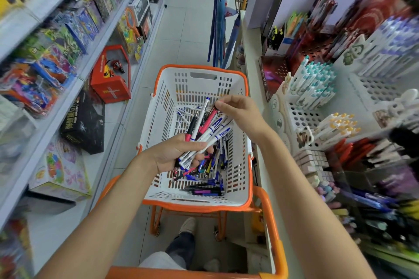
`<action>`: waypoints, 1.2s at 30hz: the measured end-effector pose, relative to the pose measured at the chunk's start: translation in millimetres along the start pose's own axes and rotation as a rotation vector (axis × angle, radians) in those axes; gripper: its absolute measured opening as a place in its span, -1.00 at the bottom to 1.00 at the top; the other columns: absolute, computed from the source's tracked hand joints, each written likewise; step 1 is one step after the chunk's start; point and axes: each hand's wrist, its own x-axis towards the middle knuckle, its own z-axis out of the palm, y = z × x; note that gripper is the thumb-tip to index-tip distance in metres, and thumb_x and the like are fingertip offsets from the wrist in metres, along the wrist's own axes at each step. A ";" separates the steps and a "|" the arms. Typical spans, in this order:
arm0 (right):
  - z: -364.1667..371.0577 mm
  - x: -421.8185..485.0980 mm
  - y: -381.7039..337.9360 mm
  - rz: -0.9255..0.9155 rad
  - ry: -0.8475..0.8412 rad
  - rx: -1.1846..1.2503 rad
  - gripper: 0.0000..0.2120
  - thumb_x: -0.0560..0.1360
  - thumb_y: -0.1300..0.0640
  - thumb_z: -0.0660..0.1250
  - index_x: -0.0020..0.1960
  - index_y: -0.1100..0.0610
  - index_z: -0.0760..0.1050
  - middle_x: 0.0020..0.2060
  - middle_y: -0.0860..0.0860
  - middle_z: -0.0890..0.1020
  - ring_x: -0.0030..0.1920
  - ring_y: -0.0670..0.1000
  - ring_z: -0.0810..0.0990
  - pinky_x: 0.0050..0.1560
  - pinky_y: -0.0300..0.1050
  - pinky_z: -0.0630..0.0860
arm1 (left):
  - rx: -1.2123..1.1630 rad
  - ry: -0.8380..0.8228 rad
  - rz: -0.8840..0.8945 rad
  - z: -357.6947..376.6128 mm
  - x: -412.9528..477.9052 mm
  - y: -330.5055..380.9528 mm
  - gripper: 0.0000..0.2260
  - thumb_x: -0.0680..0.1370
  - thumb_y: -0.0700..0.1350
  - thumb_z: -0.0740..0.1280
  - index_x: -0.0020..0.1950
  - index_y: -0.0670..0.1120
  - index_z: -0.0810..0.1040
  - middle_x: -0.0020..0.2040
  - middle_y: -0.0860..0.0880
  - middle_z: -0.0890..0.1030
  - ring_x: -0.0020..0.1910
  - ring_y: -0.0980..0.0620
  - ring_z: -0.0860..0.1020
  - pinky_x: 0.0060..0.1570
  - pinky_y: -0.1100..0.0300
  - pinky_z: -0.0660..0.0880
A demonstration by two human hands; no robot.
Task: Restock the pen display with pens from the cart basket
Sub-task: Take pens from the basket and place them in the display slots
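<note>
A white cart basket with an orange rim [197,68] sits on the orange cart in the aisle, with several loose pens [208,179] on its bottom. My left hand [174,154] grips a bundle of pens [204,129], white, blue and pink, over the basket. My right hand [238,113] pinches the upper ends of that bundle. The pen display [313,88] stands on the counter to the right, with white racks holding teal-capped and yellow-capped pens.
Toy boxes fill the shelves on the left [68,102]. Umbrellas [220,29] hang ahead, right of the aisle. The orange cart handle [269,222] is near me. More pens and erasers lie in trays at lower right [362,192].
</note>
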 end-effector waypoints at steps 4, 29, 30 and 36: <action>8.2 -0.1 0.0 -0.040 0.068 -0.022 -0.83 0.60 0.13 0.35 0.04 0.25 0.59 -0.05 0.18 0.68 -0.09 0.06 0.63 0.08 -0.06 0.54 | -0.009 0.008 0.009 8.2 0.0 6.8 -0.79 0.51 -0.19 0.36 0.11 -0.23 0.57 -0.14 -0.09 0.64 -0.37 0.12 0.52 -0.40 0.29 0.52; -21.3 2.2 -17.7 -0.078 -0.005 0.025 -0.83 0.49 0.24 0.46 0.03 0.31 0.60 -0.08 0.33 0.67 -0.18 0.15 0.64 -0.11 -0.09 0.64 | 0.066 0.033 -0.005 3.6 1.6 14.6 -0.63 0.50 -0.20 0.39 0.28 -0.26 0.46 -0.09 -0.06 0.67 -0.33 0.12 0.53 -0.35 0.28 0.52; -22.3 1.6 -17.8 -0.076 0.003 0.038 -0.82 0.50 0.24 0.45 0.04 0.33 0.60 -0.12 0.30 0.68 -0.21 0.11 0.63 -0.14 -0.13 0.63 | 0.073 0.024 -0.002 3.5 1.3 16.4 -0.64 0.49 -0.19 0.39 0.25 -0.25 0.48 -0.09 -0.06 0.68 -0.33 0.13 0.53 -0.35 0.29 0.52; -51.7 -0.8 -23.6 -0.099 0.192 0.226 -0.90 0.55 0.28 0.39 0.04 0.29 0.57 -0.25 0.07 0.63 -0.25 -0.03 0.55 -0.04 -0.17 0.54 | -0.072 0.059 0.002 -6.6 -2.0 8.7 -0.69 0.52 -0.24 0.33 0.27 -0.19 0.50 -0.11 -0.08 0.69 -0.36 0.14 0.53 -0.39 0.31 0.53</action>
